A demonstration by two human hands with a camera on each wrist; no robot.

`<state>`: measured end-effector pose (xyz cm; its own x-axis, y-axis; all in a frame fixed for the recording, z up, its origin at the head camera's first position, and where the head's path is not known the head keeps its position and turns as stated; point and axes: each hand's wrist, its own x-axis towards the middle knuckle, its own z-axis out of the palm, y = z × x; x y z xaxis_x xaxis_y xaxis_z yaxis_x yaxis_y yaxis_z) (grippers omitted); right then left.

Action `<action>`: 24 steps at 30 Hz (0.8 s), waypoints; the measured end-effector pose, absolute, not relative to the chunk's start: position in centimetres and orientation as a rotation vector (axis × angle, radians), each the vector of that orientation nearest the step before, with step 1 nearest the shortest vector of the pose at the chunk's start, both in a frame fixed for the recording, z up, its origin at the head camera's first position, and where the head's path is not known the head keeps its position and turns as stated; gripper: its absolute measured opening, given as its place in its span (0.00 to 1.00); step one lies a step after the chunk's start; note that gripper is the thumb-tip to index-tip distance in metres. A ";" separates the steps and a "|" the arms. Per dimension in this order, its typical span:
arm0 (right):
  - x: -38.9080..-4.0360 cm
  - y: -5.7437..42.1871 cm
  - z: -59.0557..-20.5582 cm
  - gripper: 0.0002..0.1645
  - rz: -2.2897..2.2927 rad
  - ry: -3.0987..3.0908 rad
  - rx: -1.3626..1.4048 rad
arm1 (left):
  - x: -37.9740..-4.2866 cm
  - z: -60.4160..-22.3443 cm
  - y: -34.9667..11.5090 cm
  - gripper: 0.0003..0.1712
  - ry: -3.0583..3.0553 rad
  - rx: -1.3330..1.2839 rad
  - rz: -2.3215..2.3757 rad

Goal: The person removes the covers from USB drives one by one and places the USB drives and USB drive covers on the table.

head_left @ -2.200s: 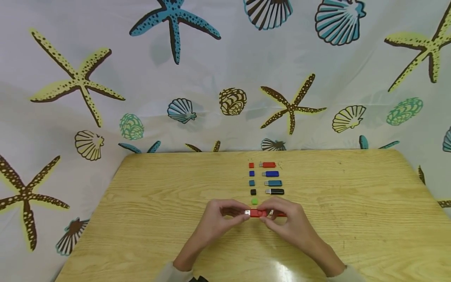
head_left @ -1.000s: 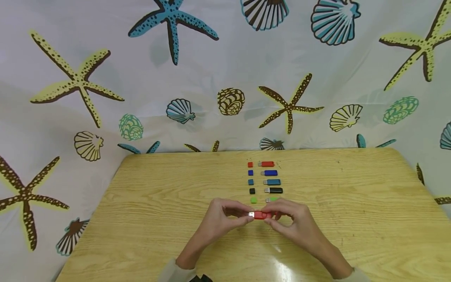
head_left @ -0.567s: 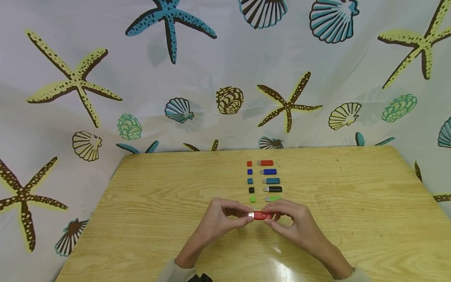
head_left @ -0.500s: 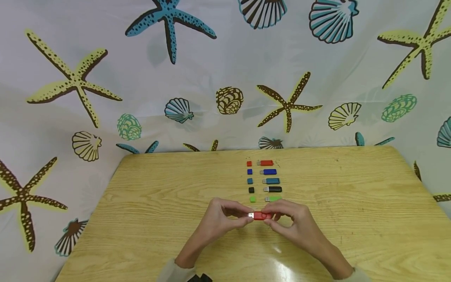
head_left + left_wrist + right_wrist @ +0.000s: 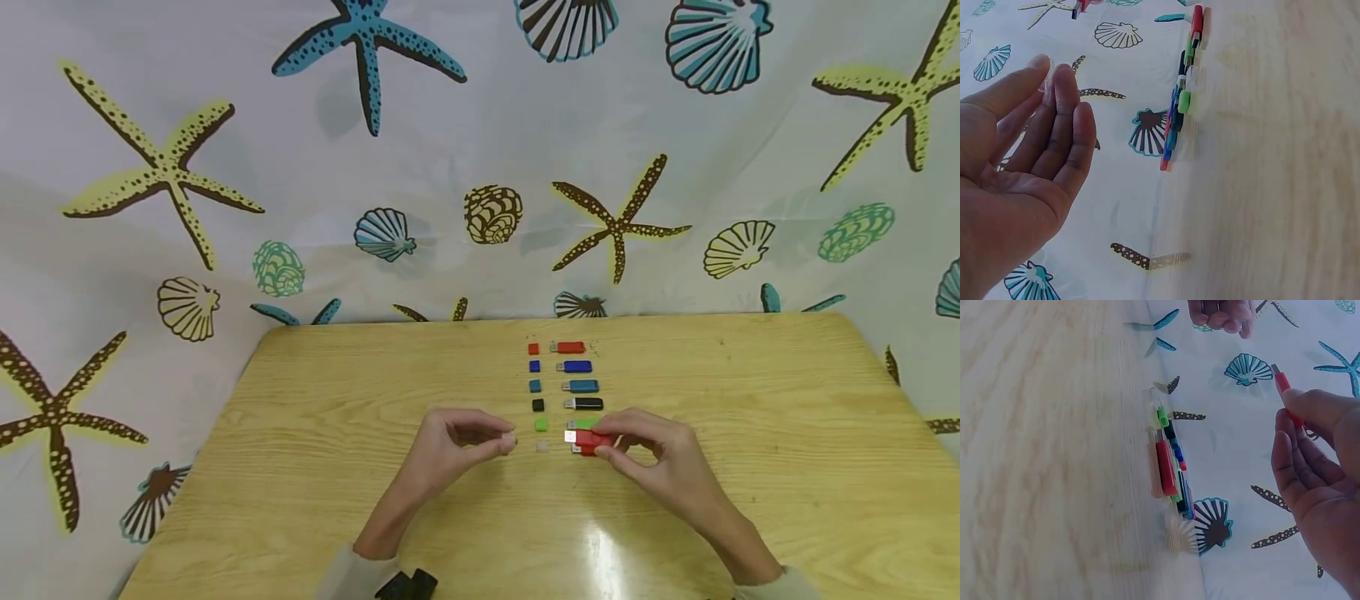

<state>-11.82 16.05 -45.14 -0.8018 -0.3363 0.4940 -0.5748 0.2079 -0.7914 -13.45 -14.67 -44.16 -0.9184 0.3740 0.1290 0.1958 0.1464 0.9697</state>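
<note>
My right hand (image 5: 663, 450) pinches a red USB stick (image 5: 591, 437) between thumb and fingers, its bare metal plug pointing left. In the head view the stick overlaps another red USB stick (image 5: 583, 450) lying on the table. To the left, my left hand (image 5: 453, 446) pinches a small clear cap (image 5: 1049, 74) at the fingertips, apart from the stick. A second clear cap (image 5: 542, 447) lies on the table between the hands. Just beyond it sits a green cap (image 5: 541, 425), with a green USB stick (image 5: 581, 424) partly covered by the right hand's fingers.
Farther back on the wooden table (image 5: 337, 392), a column of caps includes a black cap (image 5: 537, 405) and a red cap (image 5: 533, 348). Beside them lie a black USB stick (image 5: 585, 404), two blue ones and a red one. A patterned cloth (image 5: 435, 167) hangs behind.
Both hands held the red USB stick together; they have since parted. The left hand moved left with the clear cap, the right hand moved right with the stick, uncovering things on the table.
</note>
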 end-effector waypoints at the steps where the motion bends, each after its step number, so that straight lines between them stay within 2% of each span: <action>1: -11.8 16.0 -45.1 0.15 1.628 -2.260 0.863 | -13.4 -44.2 -14.6 0.10 2.276 0.562 1.878; 11: -11.3 16.0 -45.8 0.15 1.533 -2.327 0.739 | -12.8 -45.2 -13.3 0.09 2.430 0.439 1.749; 24: -10.9 16.3 -47.1 0.13 1.595 -2.410 0.636 | -12.3 -45.8 -12.0 0.07 2.495 0.417 1.702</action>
<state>-10.89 16.30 -47.10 -0.8918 -0.2492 0.3777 -0.4451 0.3324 -0.8315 -12.29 -11.99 -45.83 -0.9583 0.2753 0.0765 0.1717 0.3405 0.9244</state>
